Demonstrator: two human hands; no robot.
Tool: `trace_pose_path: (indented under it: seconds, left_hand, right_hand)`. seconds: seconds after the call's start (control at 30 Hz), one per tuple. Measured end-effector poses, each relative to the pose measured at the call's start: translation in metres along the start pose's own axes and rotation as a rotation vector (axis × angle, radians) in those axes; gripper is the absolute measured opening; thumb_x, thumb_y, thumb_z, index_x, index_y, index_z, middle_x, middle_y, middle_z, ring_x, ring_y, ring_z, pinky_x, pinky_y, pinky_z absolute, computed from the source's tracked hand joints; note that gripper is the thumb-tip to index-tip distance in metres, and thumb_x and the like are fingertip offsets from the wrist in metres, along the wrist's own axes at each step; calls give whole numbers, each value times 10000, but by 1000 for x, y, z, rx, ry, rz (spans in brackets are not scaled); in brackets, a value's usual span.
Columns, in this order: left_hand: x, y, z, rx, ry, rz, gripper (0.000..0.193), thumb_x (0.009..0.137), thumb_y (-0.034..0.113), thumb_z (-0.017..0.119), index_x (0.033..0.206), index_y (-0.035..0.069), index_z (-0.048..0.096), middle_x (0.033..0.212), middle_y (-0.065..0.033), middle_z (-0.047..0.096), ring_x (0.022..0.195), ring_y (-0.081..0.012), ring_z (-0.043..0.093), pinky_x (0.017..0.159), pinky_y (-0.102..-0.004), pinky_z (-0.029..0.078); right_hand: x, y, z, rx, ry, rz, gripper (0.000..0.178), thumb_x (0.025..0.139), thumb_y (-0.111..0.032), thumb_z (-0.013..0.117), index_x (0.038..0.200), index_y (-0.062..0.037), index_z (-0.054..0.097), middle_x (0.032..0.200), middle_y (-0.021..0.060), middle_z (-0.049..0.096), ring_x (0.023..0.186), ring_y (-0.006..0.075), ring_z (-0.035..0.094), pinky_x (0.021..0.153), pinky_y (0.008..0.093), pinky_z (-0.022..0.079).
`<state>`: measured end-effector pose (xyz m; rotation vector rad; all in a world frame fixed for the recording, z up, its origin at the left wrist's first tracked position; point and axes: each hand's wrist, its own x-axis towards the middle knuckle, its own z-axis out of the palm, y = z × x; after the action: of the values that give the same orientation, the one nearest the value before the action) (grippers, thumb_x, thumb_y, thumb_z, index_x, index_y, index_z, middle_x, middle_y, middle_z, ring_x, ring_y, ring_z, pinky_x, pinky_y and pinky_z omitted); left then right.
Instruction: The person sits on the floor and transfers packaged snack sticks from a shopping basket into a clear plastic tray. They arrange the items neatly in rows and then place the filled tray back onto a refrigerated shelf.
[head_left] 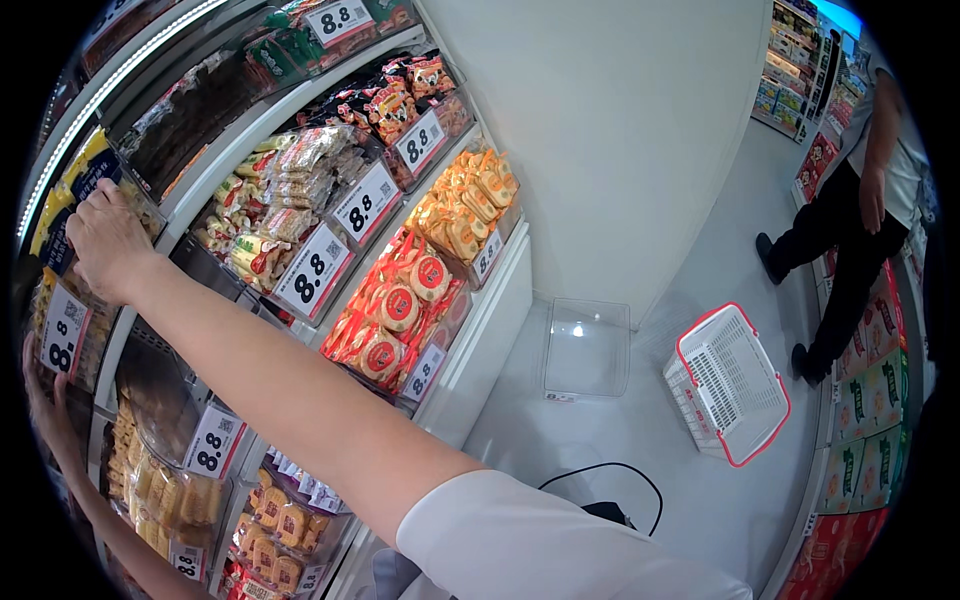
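My right hand reaches up to the far left of the shelf, its fingers closed on a yellow and dark blue packet. More packets of that kind stand beside it in a clear plastic bin with a price card on its front. Lower down at the left rim, my left hand grips this bin from its side and underside, with its fingers partly out of sight. Directly under the right forearm are clear bins of wrapped snacks and red-wrapped round biscuits.
A white basket with a red rim stands on the floor at right, near a clear plastic tray. A black cable loops close by. Another person stands at the far right beside stacked cartons. A white wall panel bounds the shelf.
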<state>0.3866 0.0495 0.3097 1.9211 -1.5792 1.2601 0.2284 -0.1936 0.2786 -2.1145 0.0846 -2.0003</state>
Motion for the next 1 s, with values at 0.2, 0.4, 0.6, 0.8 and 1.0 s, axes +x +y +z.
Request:
trace_pose_path:
  seconds: [0.2, 0.4, 0.6, 0.8, 1.0]
  left_hand:
    - [7, 38, -13, 19, 1, -54, 671, 766, -36, 630, 1379, 111, 399, 1386, -101, 451, 1265, -267, 447, 1053, -379, 382]
    - [11, 62, -25, 73, 60, -86, 694, 685, 157, 712, 1314, 99, 425, 1354, -74, 477, 1230, -310, 463, 1019, -419, 401]
    - [10, 73, -30, 71, 48, -125, 675, 683, 231, 704, 1291, 121, 432, 1342, -37, 477, 1190, -315, 473, 989, -420, 402]
    - [10, 78, -31, 86, 68, -103, 651, 687, 300, 700, 1266, 132, 454, 1320, -10, 492, 1103, -317, 520, 921, -414, 429]
    - [9, 79, -39, 122, 50, -87, 666, 691, 264, 733, 1269, 145, 425, 1317, -6, 490, 1135, -288, 520, 937, -407, 428]
  right_hand:
    - [-3, -8, -21, 106, 44, -39, 282, 743, -207, 713, 932, -50, 574, 985, 120, 579, 1085, 274, 502, 1089, 429, 242]
    - [3, -15, -41, 130, -36, -91, 277, 774, -160, 692, 983, -85, 525, 965, 85, 553, 1065, 259, 503, 1077, 438, 263]
    - [0, -14, -42, 97, -76, -137, 272, 796, -171, 670, 1022, -86, 543, 979, 73, 578, 1051, 255, 518, 1055, 437, 276]
    - [2, -15, -44, -14, -114, -137, 275, 805, -180, 665, 1025, -86, 529, 988, 72, 563, 1054, 245, 505, 1064, 428, 273]
    - [3, -19, -43, -53, -160, -125, 254, 815, -202, 657, 1010, -92, 535, 959, 61, 561, 1041, 248, 509, 1069, 450, 259]
